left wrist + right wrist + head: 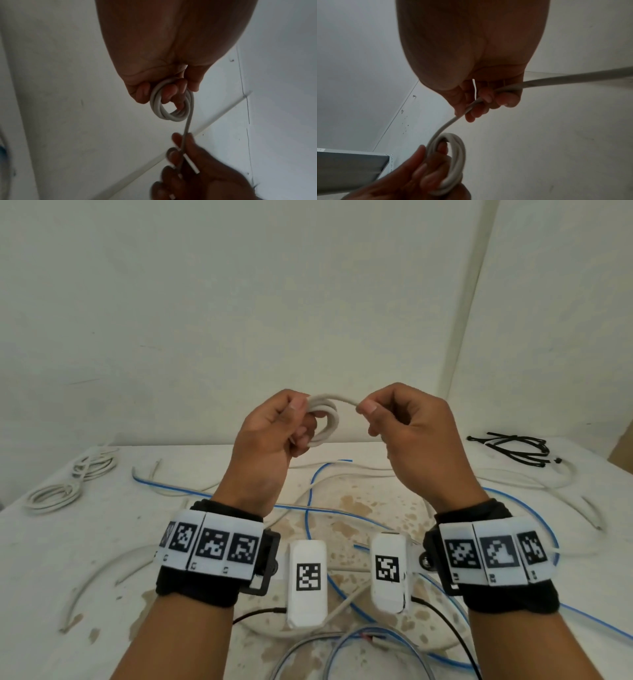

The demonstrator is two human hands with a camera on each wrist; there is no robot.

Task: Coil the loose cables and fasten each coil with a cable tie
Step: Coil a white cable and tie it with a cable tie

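Both hands are raised above the table. My left hand (294, 419) holds a small coil of white cable (325, 419), with fingers curled through its loops; the coil (171, 106) shows several turns in the left wrist view and the coil (453, 162) shows again in the right wrist view. A short stretch of the same cable runs from the coil to my right hand (373, 412), which pinches the free end (471, 106) between thumb and fingers. A thin white strip (474, 89) also shows inside the right hand.
Loose white cables (342, 474) and blue cables (310, 491) sprawl over the stained white table (102, 542). Two finished white coils (54, 494) lie at the far left. A bunch of black cable ties (513, 446) lies at the far right. Walls stand close behind.
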